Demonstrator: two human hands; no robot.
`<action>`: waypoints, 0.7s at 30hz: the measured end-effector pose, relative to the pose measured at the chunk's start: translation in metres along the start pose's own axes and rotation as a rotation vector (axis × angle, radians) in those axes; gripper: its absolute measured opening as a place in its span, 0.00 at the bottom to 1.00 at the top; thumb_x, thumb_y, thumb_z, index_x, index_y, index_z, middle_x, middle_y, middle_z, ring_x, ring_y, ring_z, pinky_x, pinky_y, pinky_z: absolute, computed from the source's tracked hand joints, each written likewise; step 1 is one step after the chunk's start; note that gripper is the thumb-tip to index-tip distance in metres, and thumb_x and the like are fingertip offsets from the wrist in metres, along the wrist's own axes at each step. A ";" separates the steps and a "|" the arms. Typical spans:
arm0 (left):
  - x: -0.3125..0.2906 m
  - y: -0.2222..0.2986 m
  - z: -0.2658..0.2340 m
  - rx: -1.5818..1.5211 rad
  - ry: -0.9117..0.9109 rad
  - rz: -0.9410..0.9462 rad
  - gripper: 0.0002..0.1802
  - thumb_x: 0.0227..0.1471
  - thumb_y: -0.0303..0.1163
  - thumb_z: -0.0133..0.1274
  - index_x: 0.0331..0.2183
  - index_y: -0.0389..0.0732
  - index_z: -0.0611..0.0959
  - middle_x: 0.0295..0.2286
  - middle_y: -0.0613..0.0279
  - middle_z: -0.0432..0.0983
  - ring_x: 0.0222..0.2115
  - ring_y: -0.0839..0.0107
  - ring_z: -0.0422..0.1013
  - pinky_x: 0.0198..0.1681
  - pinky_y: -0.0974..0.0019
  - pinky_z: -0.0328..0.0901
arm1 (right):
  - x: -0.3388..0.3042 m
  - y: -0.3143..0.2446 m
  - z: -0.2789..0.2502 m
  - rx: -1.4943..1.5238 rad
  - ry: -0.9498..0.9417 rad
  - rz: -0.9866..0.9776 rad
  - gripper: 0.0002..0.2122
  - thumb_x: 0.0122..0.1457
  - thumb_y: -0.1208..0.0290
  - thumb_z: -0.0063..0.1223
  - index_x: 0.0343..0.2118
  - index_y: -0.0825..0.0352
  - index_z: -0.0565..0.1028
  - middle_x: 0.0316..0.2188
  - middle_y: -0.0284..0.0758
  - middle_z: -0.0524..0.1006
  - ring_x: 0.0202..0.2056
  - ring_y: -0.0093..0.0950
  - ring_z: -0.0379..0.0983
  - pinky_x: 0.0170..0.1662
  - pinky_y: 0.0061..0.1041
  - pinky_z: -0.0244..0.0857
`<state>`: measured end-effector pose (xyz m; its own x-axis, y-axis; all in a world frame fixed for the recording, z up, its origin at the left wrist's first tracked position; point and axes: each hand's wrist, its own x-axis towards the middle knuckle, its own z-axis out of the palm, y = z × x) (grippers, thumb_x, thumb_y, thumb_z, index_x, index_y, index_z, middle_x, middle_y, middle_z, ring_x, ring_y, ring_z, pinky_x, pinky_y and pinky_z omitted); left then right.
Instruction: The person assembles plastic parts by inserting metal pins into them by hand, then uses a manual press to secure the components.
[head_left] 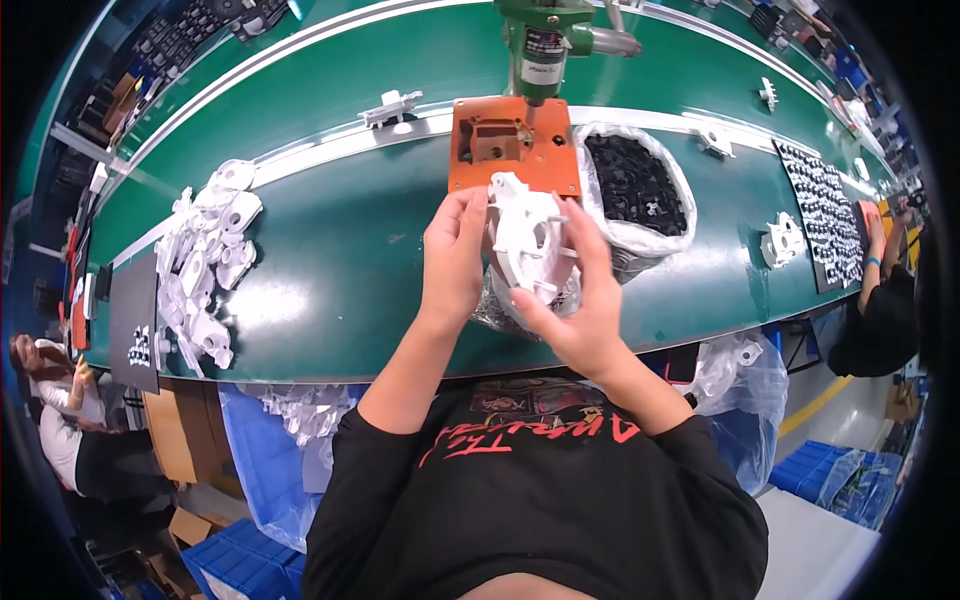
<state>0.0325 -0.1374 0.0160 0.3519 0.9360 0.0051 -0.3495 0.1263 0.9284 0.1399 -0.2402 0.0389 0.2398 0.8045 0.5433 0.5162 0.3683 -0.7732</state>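
Between my two hands, above the near edge of the green bench, I hold a white moulded plastic part [528, 238] with a round opening and small posts. My left hand [457, 250] grips its left side, thumb and fingers closed on the edge. My right hand [585, 295] grips the right side, thumb at the lower end. Just beyond the part lies an orange fixture block [470, 175] with a recessed pocket, under a green press head [540, 50]. Beneath my hands, partly hidden, is a clear plastic bag or wrapped bowl [492, 312].
A lined bin of small black parts [640, 185] stands right of the fixture. White parts are heaped [205, 260] at the left. A black tray of small pieces [820, 215] lies right, near a co-worker's arm [875, 245]. Blue bins [255, 460] sit below the bench.
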 end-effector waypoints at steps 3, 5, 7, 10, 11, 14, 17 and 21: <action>-0.005 -0.007 -0.003 -0.117 -0.004 -0.038 0.15 0.61 0.38 0.43 0.36 0.35 0.75 0.29 0.69 0.72 0.28 0.85 0.64 0.33 0.80 0.60 | -0.004 0.007 0.007 -0.066 0.085 -0.049 0.39 0.46 0.68 0.63 0.58 0.74 0.54 0.49 0.48 0.67 0.48 0.38 0.68 0.50 0.31 0.62; -0.011 0.001 -0.004 -0.098 -0.036 0.001 0.14 0.61 0.38 0.43 0.36 0.35 0.75 0.30 0.69 0.72 0.29 0.85 0.64 0.34 0.80 0.60 | -0.003 0.009 0.003 -0.088 0.113 -0.032 0.38 0.47 0.70 0.62 0.59 0.74 0.54 0.51 0.47 0.66 0.50 0.37 0.67 0.52 0.31 0.61; -0.014 0.004 -0.004 -0.078 -0.066 0.026 0.14 0.61 0.37 0.43 0.37 0.35 0.74 0.31 0.69 0.72 0.30 0.85 0.65 0.35 0.80 0.60 | 0.002 0.013 0.001 -0.058 0.157 0.043 0.37 0.47 0.73 0.61 0.59 0.73 0.54 0.51 0.46 0.66 0.51 0.36 0.66 0.53 0.31 0.59; -0.026 0.011 0.005 0.053 -0.244 0.006 0.13 0.61 0.34 0.42 0.42 0.34 0.72 0.36 0.64 0.72 0.36 0.82 0.67 0.40 0.78 0.62 | 0.007 0.020 -0.002 -0.208 0.106 -0.009 0.36 0.47 0.73 0.61 0.59 0.72 0.55 0.52 0.46 0.66 0.51 0.36 0.66 0.53 0.31 0.59; -0.026 0.008 0.007 0.052 -0.246 0.006 0.13 0.61 0.34 0.42 0.42 0.34 0.72 0.36 0.64 0.72 0.36 0.82 0.67 0.40 0.78 0.62 | 0.006 0.019 0.001 -0.194 0.123 -0.004 0.36 0.48 0.73 0.60 0.58 0.72 0.55 0.52 0.46 0.66 0.51 0.36 0.66 0.53 0.30 0.59; -0.021 0.000 0.008 -0.154 -0.141 -0.004 0.14 0.61 0.33 0.43 0.43 0.33 0.71 0.37 0.63 0.73 0.37 0.82 0.68 0.38 0.75 0.65 | 0.005 0.024 0.003 -0.186 0.107 0.008 0.36 0.48 0.73 0.61 0.58 0.72 0.55 0.51 0.46 0.66 0.51 0.36 0.66 0.53 0.30 0.59; -0.027 -0.006 0.009 -0.091 -0.148 0.011 0.14 0.60 0.32 0.45 0.43 0.33 0.71 0.36 0.62 0.73 0.35 0.82 0.69 0.36 0.76 0.65 | 0.002 0.025 0.003 -0.080 0.121 0.114 0.35 0.48 0.73 0.60 0.58 0.71 0.55 0.50 0.45 0.67 0.50 0.33 0.67 0.52 0.30 0.60; -0.030 -0.013 0.010 -0.135 -0.164 -0.021 0.13 0.58 0.32 0.47 0.41 0.33 0.71 0.35 0.61 0.74 0.33 0.83 0.68 0.34 0.77 0.65 | 0.008 0.029 -0.005 0.186 0.122 0.299 0.34 0.50 0.74 0.60 0.58 0.69 0.55 0.49 0.43 0.65 0.48 0.28 0.66 0.51 0.28 0.61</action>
<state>0.0349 -0.1699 0.0076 0.4932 0.8680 0.0570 -0.4501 0.1986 0.8706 0.1608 -0.2254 0.0224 0.4596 0.8321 0.3105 0.2528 0.2126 -0.9439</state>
